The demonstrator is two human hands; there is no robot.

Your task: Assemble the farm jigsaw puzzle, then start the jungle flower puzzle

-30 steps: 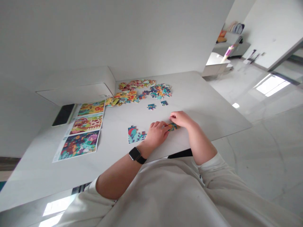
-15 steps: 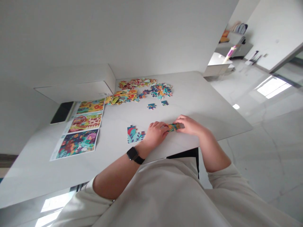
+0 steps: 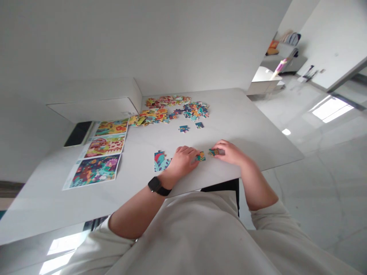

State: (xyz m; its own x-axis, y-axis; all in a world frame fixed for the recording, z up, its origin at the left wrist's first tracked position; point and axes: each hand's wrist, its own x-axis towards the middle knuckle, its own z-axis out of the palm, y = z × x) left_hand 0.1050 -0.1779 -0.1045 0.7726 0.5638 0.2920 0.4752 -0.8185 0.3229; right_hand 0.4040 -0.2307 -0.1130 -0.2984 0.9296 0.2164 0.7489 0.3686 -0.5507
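Observation:
My left hand (image 3: 183,161), with a black smartwatch (image 3: 155,185) on its wrist, rests on the white table (image 3: 229,126). Its fingertips hold a small teal and orange jigsaw piece (image 3: 201,156). My right hand (image 3: 230,152) pinches a second small piece (image 3: 214,152) a short gap to the right. Left of my left hand lies a joined jigsaw section (image 3: 160,162) in teal and red, its right end partly hidden by that hand. Two loose pieces (image 3: 184,128) (image 3: 199,125) lie farther out, near a heap of jigsaw pieces (image 3: 174,109).
A printed sheet of picture panels (image 3: 96,154) lies at the table's left. Beyond it are a dark phone (image 3: 78,133) and a white box (image 3: 94,109). The table's right edge drops to a glossy floor (image 3: 309,191).
The short strip of pieces held between my hands has come apart into two pieces. My hands have drawn slightly apart, and the view has shifted a little.

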